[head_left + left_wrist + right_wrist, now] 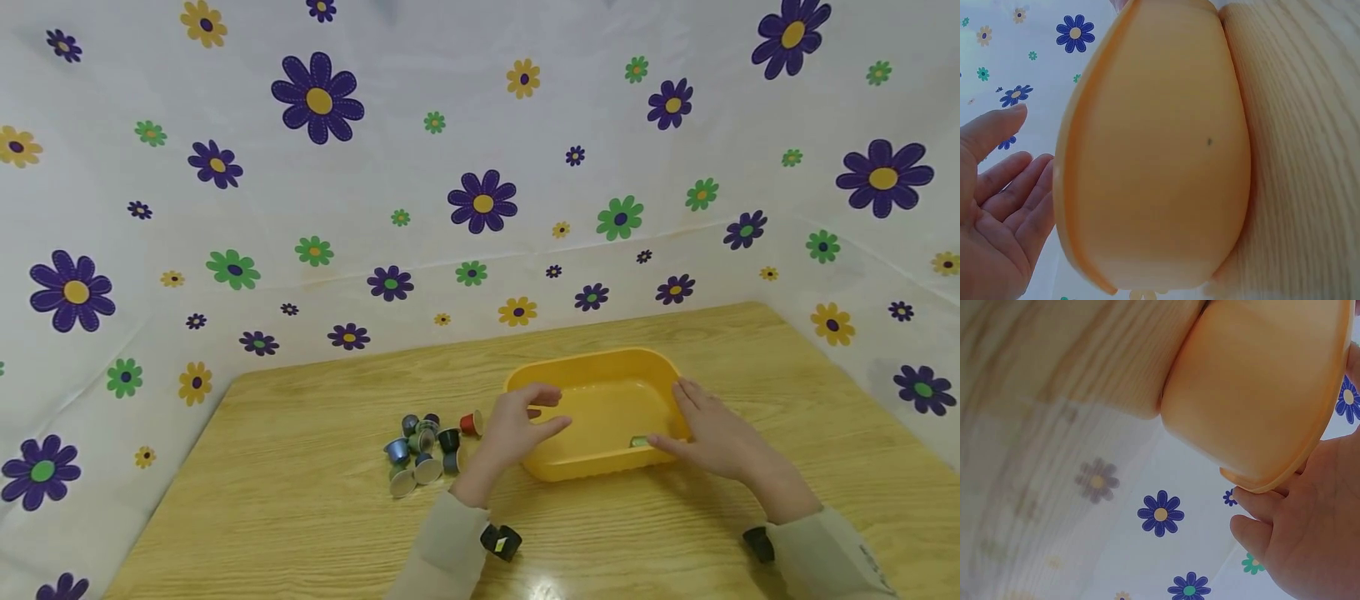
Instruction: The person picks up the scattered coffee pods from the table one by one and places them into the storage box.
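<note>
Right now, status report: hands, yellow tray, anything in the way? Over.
Left hand over left end of yellow tray, contact unclear; right hand touching its right end. Tray on table, green item inside. Capsule cluster left of tray, apparently not blocking.

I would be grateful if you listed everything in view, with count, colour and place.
Table: one, yellowish wood, across the lower head view
Cloth: number of pieces unclear, white with purple, yellow and green flowers, behind and beside the table
Bin: one, yellow, on the table, right of centre
Green piece: one, green, inside the bin at its near wall
Capsules: about ten, overlapping, mixed colours including blue, green, black and red, left of the bin
Devices: two, black, one at each sleeve
Sleeves: two, pale, on the forearms
Left hand: one, bare, at the bin's left side
Right hand: one, bare, touching the bin's right rim
</note>
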A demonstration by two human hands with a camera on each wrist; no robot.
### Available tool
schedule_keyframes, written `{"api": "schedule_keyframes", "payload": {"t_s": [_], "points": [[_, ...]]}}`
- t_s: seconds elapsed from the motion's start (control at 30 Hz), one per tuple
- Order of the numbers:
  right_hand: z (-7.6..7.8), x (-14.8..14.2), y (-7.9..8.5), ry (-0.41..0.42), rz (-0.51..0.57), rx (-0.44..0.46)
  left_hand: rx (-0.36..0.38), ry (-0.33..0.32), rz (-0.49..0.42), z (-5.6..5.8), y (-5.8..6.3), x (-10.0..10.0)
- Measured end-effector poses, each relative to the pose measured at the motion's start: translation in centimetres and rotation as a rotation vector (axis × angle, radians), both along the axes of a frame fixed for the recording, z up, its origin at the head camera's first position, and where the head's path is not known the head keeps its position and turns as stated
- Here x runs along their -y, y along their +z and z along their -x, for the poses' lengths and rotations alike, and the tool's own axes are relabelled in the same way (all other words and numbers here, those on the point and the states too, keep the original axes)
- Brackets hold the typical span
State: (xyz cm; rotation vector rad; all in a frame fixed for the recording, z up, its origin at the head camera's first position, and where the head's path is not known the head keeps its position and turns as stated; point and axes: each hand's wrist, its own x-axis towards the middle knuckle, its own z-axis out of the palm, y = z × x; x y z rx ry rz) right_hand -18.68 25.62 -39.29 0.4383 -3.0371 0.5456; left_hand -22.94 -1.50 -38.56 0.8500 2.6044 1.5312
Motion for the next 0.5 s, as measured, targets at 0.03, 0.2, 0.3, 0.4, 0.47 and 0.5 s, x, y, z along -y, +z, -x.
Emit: {"api": "schedule_keyframes", "payload": {"t_s": [0.03, 0.2, 0.3, 0.4, 0.47, 0.5], "points": [[0.0, 0.0, 0.0, 0.001, 0.003, 0.002, -0.002, 0.001, 0.001, 0.0, 0.0, 0.2], [0.1, 0.1, 0.1, 0.003, 0.009, 0.005, -0.013, 0.002, 0.023, 0.0, -0.1, 1.1], [0.1, 0.1, 0.1, 0.002, 0.010, 0.010, -0.031, 0.003, 0.036, 0.0, -0.3, 1.6], [0.1, 0.1, 0.1, 0.001, 0.005, 0.018, -0.043, 0.013, 0.049, -0.1, -0.4, 2.1], [0.0, 0.1, 0.1, 0.001, 0.002, 0.018, -0.047, 0.018, 0.057, -0.2, -0.5, 2.4], [0.0, 0.0, 0.1, 0.001, 0.002, 0.018, -0.047, 0.020, 0.059, -0.2, -0.5, 2.6]]}}
